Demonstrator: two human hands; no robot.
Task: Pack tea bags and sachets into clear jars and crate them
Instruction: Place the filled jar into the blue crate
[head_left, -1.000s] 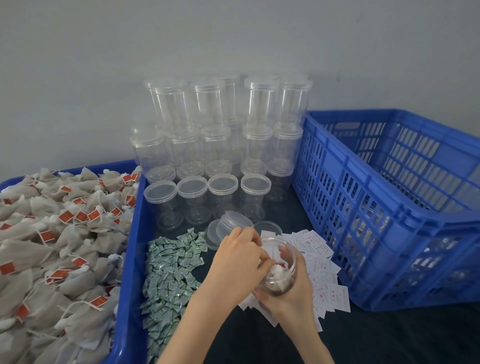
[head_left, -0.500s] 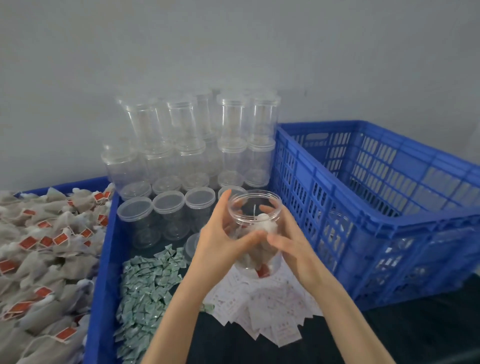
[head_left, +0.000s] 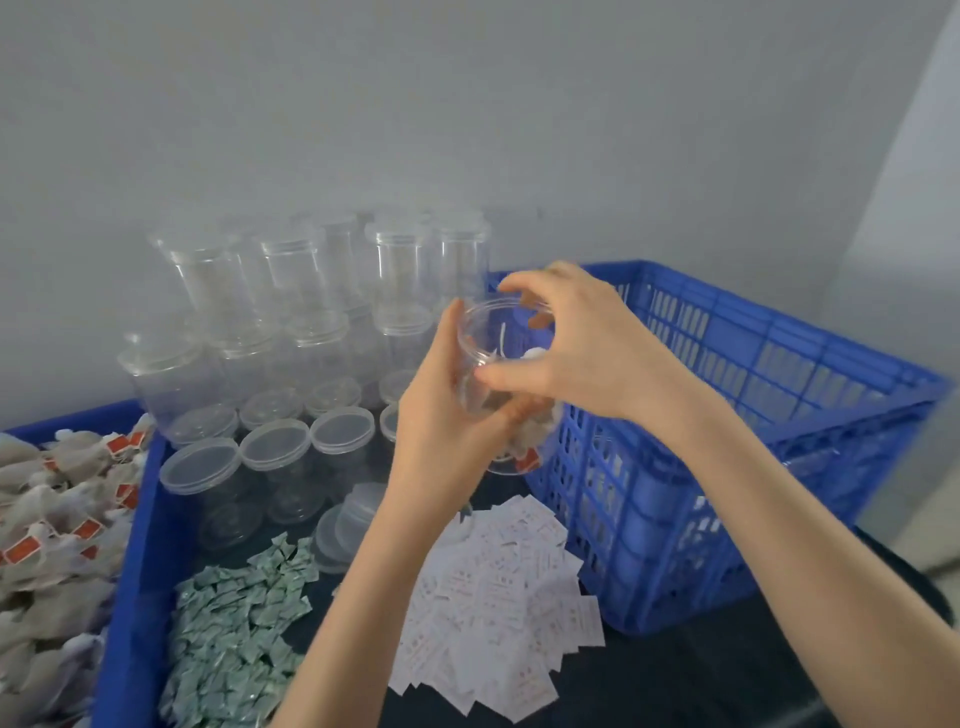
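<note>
Since half a second ago we have lifted the clear jar (head_left: 506, 384) higher and toward the blue crate (head_left: 753, 415), and our right hand (head_left: 582, 353) has moved from the jar's side up to its mouth. We now hold the jar in the air just in front of the crate's near-left corner, clear of the counter (head_left: 701, 675). Our left hand (head_left: 441, 415) grips the jar's left wall, fingers curled round it and thumb up near the rim. Our right hand arches over the open mouth, fingertips (head_left: 511, 286) on the far rim and thumb across the near side, so it too grasps the jar. Inside the jar we see a tea bag (head_left: 530, 436) with a white string and a red tag low down.

Left of the crate stand the stacked empty jars (head_left: 311, 312) against the wall, with a front row of lidded ones on the counter. Below the held jar lies a pile of white sachets (head_left: 498, 597), and left of that pile a heap of green sachets (head_left: 239, 639). Two loose lids (head_left: 343, 530) lie between the green heap and the empty jars. Far left of the crate, a blue tray (head_left: 130, 571) holds a mound of tea bags with red tags (head_left: 52, 519).
</note>
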